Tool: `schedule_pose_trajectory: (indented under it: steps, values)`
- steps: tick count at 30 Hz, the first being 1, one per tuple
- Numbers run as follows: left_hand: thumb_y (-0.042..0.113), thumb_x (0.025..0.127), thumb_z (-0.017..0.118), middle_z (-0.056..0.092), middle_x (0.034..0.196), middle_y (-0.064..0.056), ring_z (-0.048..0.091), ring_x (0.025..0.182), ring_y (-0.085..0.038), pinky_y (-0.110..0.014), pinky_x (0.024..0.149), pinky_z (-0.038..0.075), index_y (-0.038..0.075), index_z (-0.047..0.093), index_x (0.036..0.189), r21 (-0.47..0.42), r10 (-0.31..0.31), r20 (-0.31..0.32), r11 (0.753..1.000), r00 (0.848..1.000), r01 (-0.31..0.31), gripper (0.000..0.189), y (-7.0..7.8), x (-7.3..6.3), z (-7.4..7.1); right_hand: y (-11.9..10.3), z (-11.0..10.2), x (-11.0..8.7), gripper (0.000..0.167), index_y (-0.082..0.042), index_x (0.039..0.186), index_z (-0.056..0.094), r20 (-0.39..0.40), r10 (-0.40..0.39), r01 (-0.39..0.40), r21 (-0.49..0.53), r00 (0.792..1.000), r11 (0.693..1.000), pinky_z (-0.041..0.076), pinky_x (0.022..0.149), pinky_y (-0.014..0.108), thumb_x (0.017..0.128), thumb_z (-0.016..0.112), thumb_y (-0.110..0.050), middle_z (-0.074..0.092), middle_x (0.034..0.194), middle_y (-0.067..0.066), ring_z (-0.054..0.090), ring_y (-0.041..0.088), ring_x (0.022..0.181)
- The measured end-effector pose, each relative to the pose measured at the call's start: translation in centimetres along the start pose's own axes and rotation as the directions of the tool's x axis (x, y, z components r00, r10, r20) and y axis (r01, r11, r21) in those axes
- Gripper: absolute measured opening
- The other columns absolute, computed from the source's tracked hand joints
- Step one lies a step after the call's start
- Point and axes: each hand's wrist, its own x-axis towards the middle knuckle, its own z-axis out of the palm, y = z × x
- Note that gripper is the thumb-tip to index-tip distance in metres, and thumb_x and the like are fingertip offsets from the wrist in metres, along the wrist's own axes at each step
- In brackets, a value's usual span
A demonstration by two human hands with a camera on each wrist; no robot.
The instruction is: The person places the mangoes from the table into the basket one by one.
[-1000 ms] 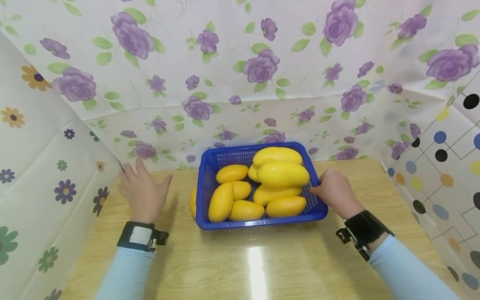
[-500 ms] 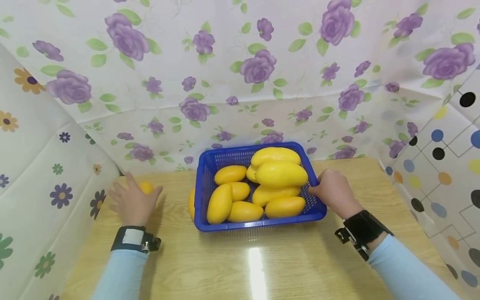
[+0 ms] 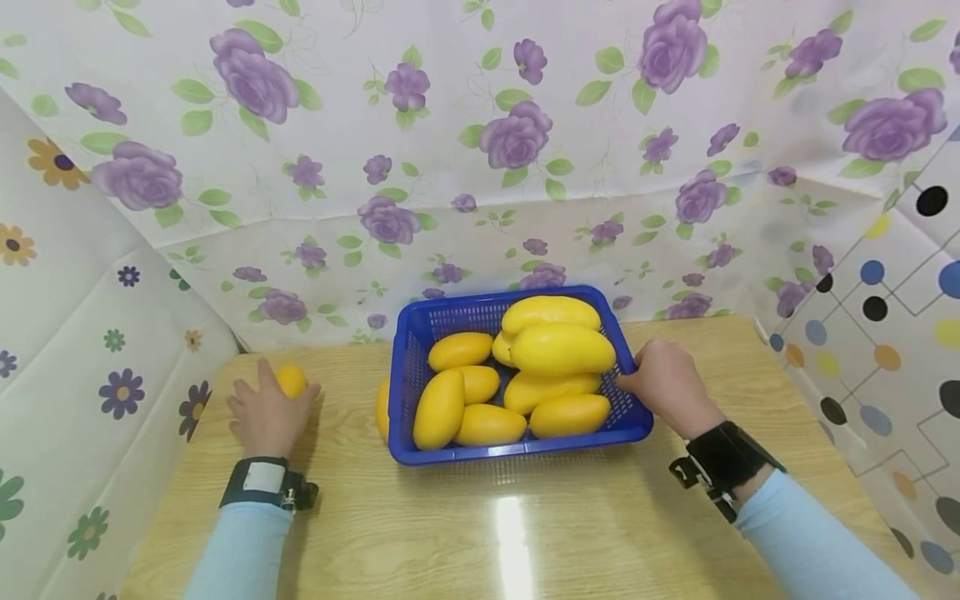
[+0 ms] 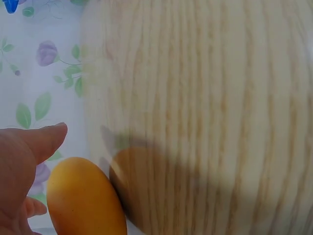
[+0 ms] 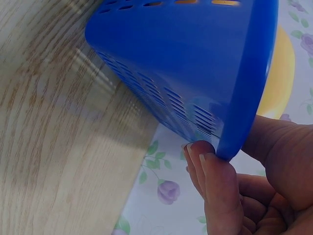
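My left hand [image 3: 268, 414] spreads its fingers beside a yellow-orange mango [image 3: 292, 381] at the table's back left. In the left wrist view, that mango [image 4: 85, 198] lies by the outstretched thumb [image 4: 49, 140], with a visible gap between them. The blue plastic basket [image 3: 517, 451] stands at the centre back, and several mangoes [image 3: 440, 409] fill it, the brighter yellow ones [image 3: 564, 348] stacked at the right. My right hand [image 3: 667, 386] grips the basket's right rim, thumb inside and fingertips against the outer wall [image 5: 171, 73] in the right wrist view.
Another mango [image 3: 383, 408] lies on the table against the basket's left outer side, partly hidden by it. A wood-grain table [image 3: 420, 525] runs beneath everything. Flower-print sheeting [image 3: 450, 150] rises behind and on the left, dotted sheeting [image 3: 885, 367] on the right.
My left hand has moved left and lowered toward the table, and the mango hidden earlier now shows beside it. My right hand stays on the rim. The head view has shifted slightly.
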Motion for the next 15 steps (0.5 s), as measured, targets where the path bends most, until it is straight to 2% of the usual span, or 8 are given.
schedule_pose_trajectory:
  steps: [8, 15]
  values:
    - [0.056, 0.086, 0.053, 0.018, 0.141, -0.037, 0.027, 0.122, -0.058, -0.074, 0.085, 0.033, 0.017, 0.0, 0.151, 0.036, -0.004, 0.054, 0.999, 0.999, 0.002, 0.093, -0.38, 0.27, 0.68, 0.12, 0.11, 0.1, 0.046, -0.013, 0.048, 0.041, 0.005, 0.002, -0.002, 0.005, 1.0, 1.0, 0.023, 0.038, 0.022, 0.074, 0.076, -0.029, 0.027, 0.048, -0.005, 0.031, 0.012, 0.038]
    - [0.046, 0.093, 0.044, 0.027, 0.135, -0.038, 0.035, 0.115, -0.056, -0.068, 0.081, 0.039, 0.016, 0.001, 0.151, 0.071, 0.002, 0.088, 0.997, 0.996, -0.008, 0.078, -0.5, 0.33, 0.91, 0.22, 0.17, 0.2, 0.046, -0.013, 0.049, 0.041, 0.007, 0.008, -0.008, 0.013, 1.0, 1.0, 0.023, 0.038, 0.022, 0.075, 0.076, -0.029, 0.027, 0.048, -0.005, 0.032, 0.012, 0.038]
